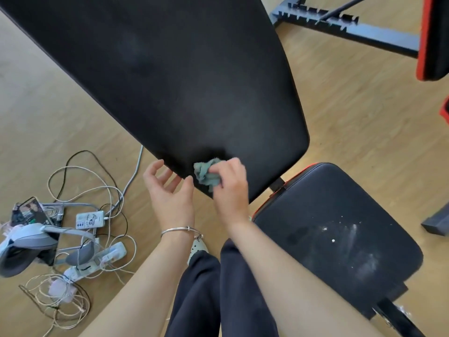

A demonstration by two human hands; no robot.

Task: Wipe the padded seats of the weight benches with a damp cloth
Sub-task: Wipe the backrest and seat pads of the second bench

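A long black padded backrest [170,76] of a weight bench fills the upper middle. Its smaller black seat pad [335,229], dusted with white specks, lies at the lower right. My right hand [230,188] is closed on a crumpled grey-green cloth [206,173] and presses it on the backrest's near edge. My left hand [167,190], with a silver bangle on the wrist, hovers open just left of the cloth, with the fingertips close to the pad's edge.
A tangle of cables [92,190], power strips [97,261], a phone [31,212] and a grey headset [26,242] lies on the wooden floor at the left. Another bench's red-edged pad [432,40] and notched metal frame [340,23] stand at the upper right.
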